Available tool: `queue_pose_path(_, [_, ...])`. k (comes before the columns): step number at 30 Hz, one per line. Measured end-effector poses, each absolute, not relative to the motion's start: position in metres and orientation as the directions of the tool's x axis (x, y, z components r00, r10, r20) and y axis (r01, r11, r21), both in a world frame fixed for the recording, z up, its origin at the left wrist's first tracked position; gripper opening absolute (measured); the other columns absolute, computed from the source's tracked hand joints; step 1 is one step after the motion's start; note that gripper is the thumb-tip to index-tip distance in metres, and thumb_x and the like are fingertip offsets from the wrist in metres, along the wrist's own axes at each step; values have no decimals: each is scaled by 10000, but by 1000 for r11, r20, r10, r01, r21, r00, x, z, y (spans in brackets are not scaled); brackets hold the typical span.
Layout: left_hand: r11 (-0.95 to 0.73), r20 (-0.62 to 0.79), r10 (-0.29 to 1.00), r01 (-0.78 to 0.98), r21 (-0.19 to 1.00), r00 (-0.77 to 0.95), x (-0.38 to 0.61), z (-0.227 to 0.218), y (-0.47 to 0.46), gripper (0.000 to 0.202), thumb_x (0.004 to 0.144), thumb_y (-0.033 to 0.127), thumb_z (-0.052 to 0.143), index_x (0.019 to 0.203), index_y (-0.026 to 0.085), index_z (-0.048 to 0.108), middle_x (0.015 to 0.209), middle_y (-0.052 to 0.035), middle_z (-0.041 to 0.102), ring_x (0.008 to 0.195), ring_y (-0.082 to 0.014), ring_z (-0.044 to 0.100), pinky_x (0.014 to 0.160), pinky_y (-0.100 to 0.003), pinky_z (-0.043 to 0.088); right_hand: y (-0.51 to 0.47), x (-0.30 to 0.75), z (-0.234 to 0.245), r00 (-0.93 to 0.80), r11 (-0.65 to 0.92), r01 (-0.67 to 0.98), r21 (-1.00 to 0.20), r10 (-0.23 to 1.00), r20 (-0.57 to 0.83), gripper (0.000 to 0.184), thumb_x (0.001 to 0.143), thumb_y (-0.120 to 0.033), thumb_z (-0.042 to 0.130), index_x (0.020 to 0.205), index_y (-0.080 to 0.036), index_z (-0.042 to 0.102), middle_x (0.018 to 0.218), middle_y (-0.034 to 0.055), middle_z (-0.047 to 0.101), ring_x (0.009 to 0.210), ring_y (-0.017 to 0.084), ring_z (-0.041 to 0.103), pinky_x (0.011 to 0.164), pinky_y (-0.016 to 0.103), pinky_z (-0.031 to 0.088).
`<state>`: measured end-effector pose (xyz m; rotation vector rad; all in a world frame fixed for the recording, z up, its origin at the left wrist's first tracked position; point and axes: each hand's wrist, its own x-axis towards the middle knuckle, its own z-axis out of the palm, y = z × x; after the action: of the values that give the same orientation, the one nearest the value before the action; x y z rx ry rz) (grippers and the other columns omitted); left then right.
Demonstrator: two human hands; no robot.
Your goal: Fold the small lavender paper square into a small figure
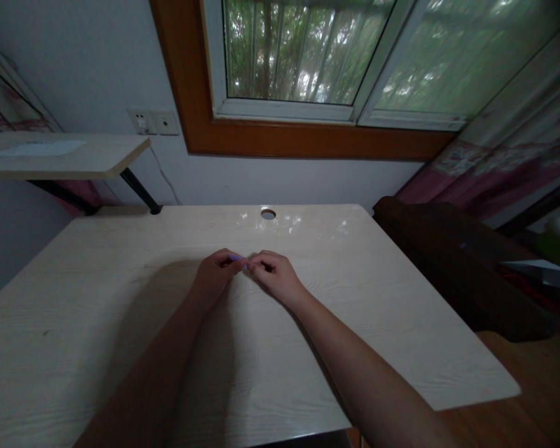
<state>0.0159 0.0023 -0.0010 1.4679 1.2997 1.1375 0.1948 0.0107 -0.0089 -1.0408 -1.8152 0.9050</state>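
My left hand [216, 272] and my right hand [276, 275] meet at the middle of a pale wooden desk [98, 298]. Both are curled, fingertips pinched together on a small purple object [239, 259] held between them. The object is mostly hidden by the fingers and too small to name. Both hands rest low on the desk top, forearms stretching back toward me.
A round cable hole [268, 214] sits near the desk's far edge. A raised side shelf [60, 155] with a sheet of paper stands at the left. A window [308, 56] and wall sockets [153, 122] are behind. Dark furniture [452, 261] and a curtain [504, 162] border the right.
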Motion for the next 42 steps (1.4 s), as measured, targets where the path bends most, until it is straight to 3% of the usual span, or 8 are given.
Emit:
queue_pose_path(4, [-81, 81, 997, 205, 975, 7, 14, 0, 2, 203, 762, 382, 694, 758, 181, 720, 679, 5, 641, 672, -145, 548, 659, -256, 406, 11, 195, -8, -299, 387, 291, -875, 906, 301, 145, 835, -235, 584, 777, -194, 711, 711, 5, 597, 653, 132, 522, 624, 250, 391])
queue_pose_path(10, [-53, 87, 976, 169, 984, -200, 2, -3, 10, 271, 770, 440, 682, 778, 170, 703, 648, 16, 613, 628, -133, 526, 620, -247, 384, 12, 196, -9, -226, 333, 283, -899, 934, 275, 130, 804, -214, 606, 787, -173, 728, 718, 13, 612, 640, 124, 511, 609, 241, 392])
queue_pose_path(13, [-35, 63, 991, 223, 974, -121, 5, -2, 9, 284, 774, 449, 673, 771, 167, 703, 640, 18, 609, 618, -132, 523, 607, -245, 380, 13, 195, -9, -235, 332, 281, -901, 934, 270, 169, 834, -302, 629, 842, -174, 739, 760, 26, 637, 643, 121, 515, 613, 241, 407])
queue_pose_path(17, [-78, 77, 997, 318, 945, 15, 15, 2, 3, 237, 772, 409, 671, 797, 179, 721, 757, -14, 699, 739, -170, 607, 709, -272, 443, 13, 194, -12, -307, 376, 304, -875, 908, 283, 194, 841, -355, 650, 832, -180, 734, 739, 20, 633, 630, 115, 520, 606, 237, 410])
queue_pose_path(26, [-117, 121, 992, 434, 893, 18, 14, -3, 5, 236, 791, 416, 647, 823, 206, 750, 742, -16, 719, 701, -178, 634, 693, -291, 464, 14, 195, -15, -305, 355, 319, -879, 916, 259, 160, 819, -291, 631, 782, -172, 732, 669, 3, 612, 601, 110, 501, 582, 231, 386])
queue_pose_path(37, [-27, 82, 990, 417, 908, -114, 7, 7, 8, 296, 773, 470, 664, 802, 186, 744, 635, 5, 666, 606, -159, 587, 596, -260, 425, 16, 196, -18, -198, 201, 250, -947, 968, 153, 173, 773, -242, 602, 819, -162, 749, 668, 12, 635, 583, 113, 484, 545, 225, 369])
queue_pose_path(42, [-36, 39, 999, 361, 932, -1, 10, 2, 10, 332, 756, 430, 686, 979, 190, 739, 698, -4, 692, 674, -178, 629, 657, -278, 459, 17, 196, -19, -207, 223, 252, -942, 963, 173, 187, 812, -295, 601, 855, -175, 738, 723, 19, 650, 624, 123, 520, 580, 236, 393])
